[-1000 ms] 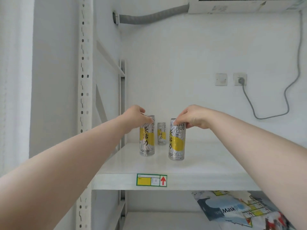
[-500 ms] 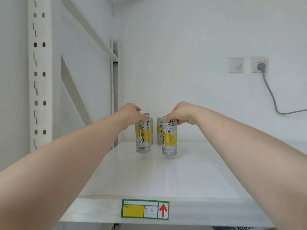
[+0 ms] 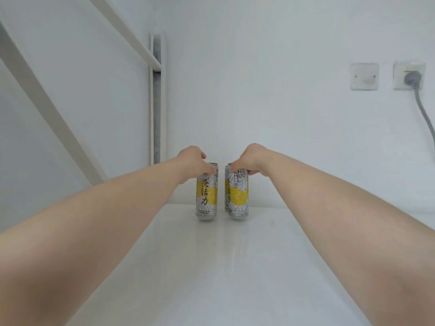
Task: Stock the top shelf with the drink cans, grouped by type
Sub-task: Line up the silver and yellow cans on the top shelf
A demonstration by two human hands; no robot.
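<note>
Two slim silver-and-yellow drink cans stand upright near the back of the white top shelf (image 3: 211, 267). My left hand (image 3: 191, 164) grips the left can (image 3: 206, 196) by its top rim. My right hand (image 3: 250, 161) grips the top of the right can (image 3: 238, 198) the same way. A narrow gap separates the two cans. Behind the right can, the edge of another can of the same kind (image 3: 226, 184) shows; most of it is hidden.
The white back wall rises just behind the cans. A rack upright (image 3: 156, 102) and a diagonal brace (image 3: 47, 107) stand to the left. A switch plate (image 3: 364, 76) and a socket with a grey plug (image 3: 410, 76) are on the wall at right.
Both hands have carried their cans deeper onto the shelf, close to the cans at the back. The camera has moved in, so the shelf's front edge and label have left the view.
</note>
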